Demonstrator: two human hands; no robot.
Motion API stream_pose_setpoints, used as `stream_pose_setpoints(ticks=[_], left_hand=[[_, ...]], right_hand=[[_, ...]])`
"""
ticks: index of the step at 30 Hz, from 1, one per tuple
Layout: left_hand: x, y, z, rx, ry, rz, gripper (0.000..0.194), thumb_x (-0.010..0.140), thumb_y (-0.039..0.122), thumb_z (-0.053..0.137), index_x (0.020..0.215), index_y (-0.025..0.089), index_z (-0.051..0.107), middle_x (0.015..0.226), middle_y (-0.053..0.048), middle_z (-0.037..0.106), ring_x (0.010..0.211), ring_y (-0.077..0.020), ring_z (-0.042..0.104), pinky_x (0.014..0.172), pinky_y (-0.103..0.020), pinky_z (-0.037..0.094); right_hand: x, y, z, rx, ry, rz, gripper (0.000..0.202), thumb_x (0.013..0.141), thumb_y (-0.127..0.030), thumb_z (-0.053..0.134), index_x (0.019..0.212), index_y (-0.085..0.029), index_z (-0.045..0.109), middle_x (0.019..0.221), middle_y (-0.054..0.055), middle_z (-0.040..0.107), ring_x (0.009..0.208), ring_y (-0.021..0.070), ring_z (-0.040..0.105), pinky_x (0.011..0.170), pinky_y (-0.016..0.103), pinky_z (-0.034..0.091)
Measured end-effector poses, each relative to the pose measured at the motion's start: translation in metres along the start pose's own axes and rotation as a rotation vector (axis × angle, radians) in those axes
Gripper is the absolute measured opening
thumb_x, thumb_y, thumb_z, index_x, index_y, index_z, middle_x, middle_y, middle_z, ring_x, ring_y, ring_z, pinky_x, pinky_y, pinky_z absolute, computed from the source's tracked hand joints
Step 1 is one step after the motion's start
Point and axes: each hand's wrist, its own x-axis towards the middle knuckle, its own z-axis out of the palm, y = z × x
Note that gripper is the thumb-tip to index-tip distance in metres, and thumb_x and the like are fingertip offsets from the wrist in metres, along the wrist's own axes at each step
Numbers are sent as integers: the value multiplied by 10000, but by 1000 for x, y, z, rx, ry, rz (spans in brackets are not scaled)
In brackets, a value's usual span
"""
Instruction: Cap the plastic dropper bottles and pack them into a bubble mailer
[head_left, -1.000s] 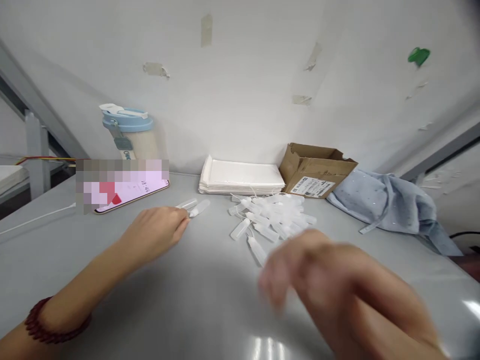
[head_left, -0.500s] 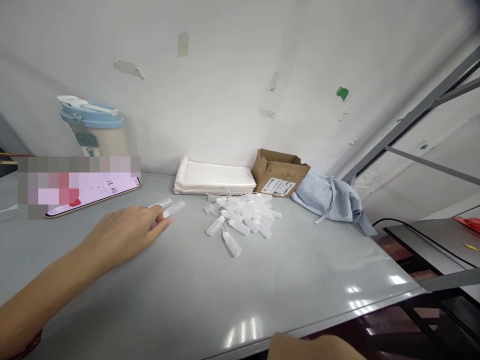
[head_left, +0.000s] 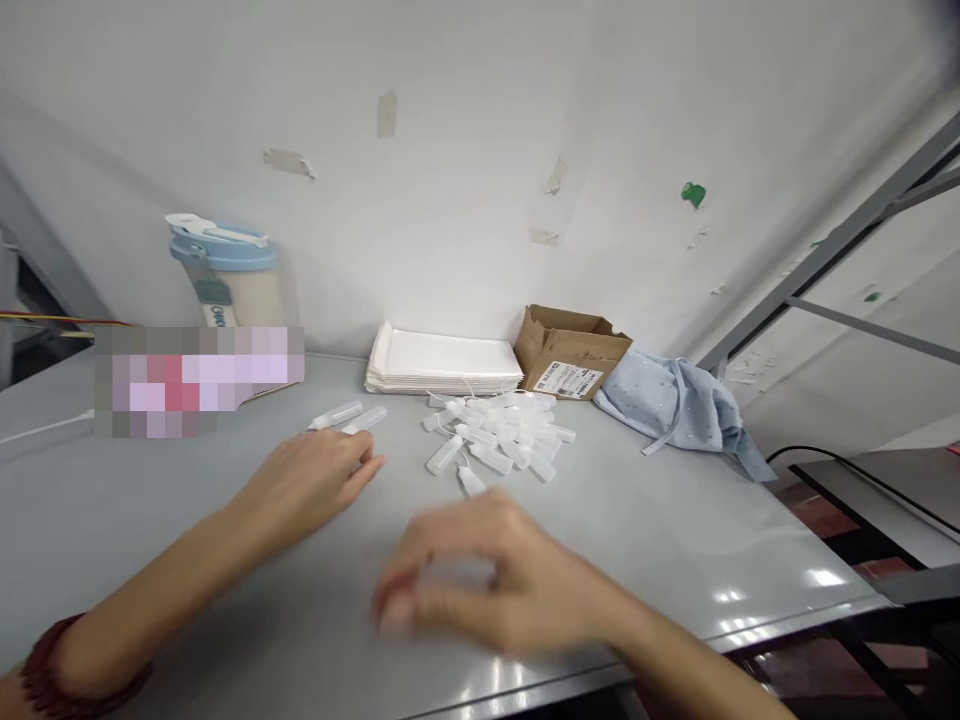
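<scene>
My left hand (head_left: pixel 319 472) hovers low over the grey table, thumb and forefinger slightly apart with nothing seen between them; its other fingers are hidden. Just beyond its knuckles lie two small translucent plastic bottles (head_left: pixel 337 414). In front of the table's middle, my right hand (head_left: pixel 495 575) is blurred by motion. Its thumb and fingers curl into a closed ring, and whatever they may hold cannot be made out. Past it lies a pile of similar small bottles (head_left: pixel 517 430) with thin tips; my right hand partly covers the nearest bottle (head_left: pixel 471 481).
Along the wall are a stack of white trays (head_left: pixel 450 355), an open cardboard box (head_left: pixel 574 350) and a light blue cloth (head_left: pixel 667 400). At left stand a lidded cup (head_left: pixel 259 295) and a partly pixelated phone (head_left: pixel 276 389). A metal frame (head_left: pixel 832 265) rises at right.
My left hand has drawn back from the two bottles, which stay on the table. My right hand has come up from the bottom edge over the table. The view has shifted slightly.
</scene>
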Motion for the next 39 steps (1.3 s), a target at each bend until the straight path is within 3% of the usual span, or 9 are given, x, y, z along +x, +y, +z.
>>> stream_pose_setpoints(ticks=[1, 3, 7, 12, 17, 21, 25, 30, 39], left_hand=[[0, 1, 0, 12, -5, 10, 325, 905, 336, 356, 712, 186, 569, 692, -69, 667, 646, -245, 619, 524, -285, 321], [0, 5, 0, 33, -16, 22, 330, 915, 325, 350, 715, 180, 569, 692, -68, 669, 640, -238, 625, 517, -279, 324], [-1, 11, 3, 76, -45, 32, 330, 929, 284, 349, 705, 170, 564, 682, -61, 671, 604, -232, 625, 496, -276, 300], [-4, 21, 12, 107, -76, 114, 295, 936, 257, 367, 754, 161, 580, 725, -58, 680, 638, -231, 646, 492, -277, 300], [-10, 29, 22, 83, -90, 236, 268, 936, 247, 379, 780, 168, 583, 717, -41, 667, 615, -210, 640, 497, -273, 339], [-12, 33, 26, 37, -125, 255, 263, 938, 239, 367, 807, 169, 584, 732, -39, 665, 629, -209, 642, 528, -276, 384], [-13, 33, 28, -82, -115, 175, 230, 934, 274, 382, 1013, 164, 568, 816, -58, 682, 727, -218, 655, 606, -282, 430], [-15, 34, 22, -413, -147, 27, 332, 911, 328, 423, 1216, 205, 469, 718, 10, 646, 622, -167, 594, 568, -249, 409], [-14, 39, 0, -673, -273, -3, 211, 894, 304, 428, 818, 198, 593, 623, 46, 547, 564, -102, 476, 520, -193, 347]], right_hand=[[19, 19, -9, -212, 37, 18, 185, 933, -337, 474, 971, -241, 628, 819, -18, 671, 710, 105, 616, 652, 213, 455], [48, 57, -24, -333, 110, 59, 211, 929, -307, 479, 856, -161, 613, 773, 50, 653, 700, 153, 598, 634, 265, 435], [49, 95, -24, -440, 121, 58, 361, 879, -475, 495, 779, -139, 579, 691, 69, 617, 626, 187, 565, 568, 287, 395], [23, 90, -14, -505, 118, 186, 287, 916, -323, 424, 766, -129, 573, 679, 86, 616, 591, 189, 565, 523, 277, 348], [24, 85, -14, -480, 17, 304, 214, 866, -314, 522, 802, -127, 602, 719, 88, 637, 564, 201, 581, 472, 264, 293], [24, 82, -14, -407, 2, 354, 182, 891, -250, 458, 871, -138, 601, 753, 63, 647, 571, 178, 594, 485, 260, 328], [24, 69, -24, 5, -23, 435, 222, 927, -316, 408, 933, -173, 579, 759, 23, 627, 624, 148, 567, 530, 239, 380], [26, 55, -33, 575, -65, 560, 257, 909, -403, 455, 819, -205, 591, 677, -24, 498, 613, 116, 448, 517, 217, 331], [23, 71, -23, 1082, 168, 636, 287, 887, -400, 514, 742, -163, 588, 549, -54, 342, 534, 95, 309, 501, 239, 261]])
